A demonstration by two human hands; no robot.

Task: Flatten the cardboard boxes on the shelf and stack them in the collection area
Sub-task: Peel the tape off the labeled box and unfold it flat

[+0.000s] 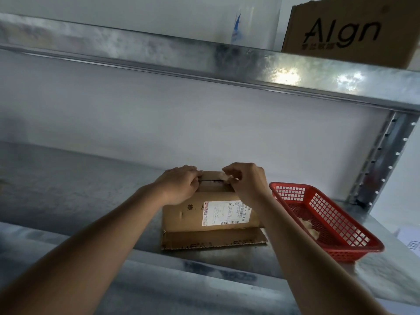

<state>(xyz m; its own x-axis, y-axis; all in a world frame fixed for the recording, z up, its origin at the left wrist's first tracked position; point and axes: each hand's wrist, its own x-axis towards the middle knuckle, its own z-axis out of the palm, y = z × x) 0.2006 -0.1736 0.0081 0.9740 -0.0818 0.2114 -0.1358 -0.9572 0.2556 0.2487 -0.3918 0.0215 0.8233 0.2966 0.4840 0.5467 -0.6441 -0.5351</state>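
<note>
So the left hand [179, 184] is curled over the top left edge of the cardboard box [211, 214], fingers hooked into the dark slit between the top flaps. The box sits on the metal shelf [79, 201], close to the front edge and over toward the right end – its long axis runs left-right along the shelf, and the side with the white shipping label [226, 213] faces the camera. One bottom flap [213, 239] is folded out flat toward the front edge. The right hand [246, 180] is on the top right edge, fingers pinching something pale at the seam; can't tell if it's tape or paper. Just beside the box on the right there's a red mesh basket [327, 221], angled, with something pale lying in it. Up on the upper shelf [227, 57] near the right end stands another box [351, 32] – printed "Algn".
</note>
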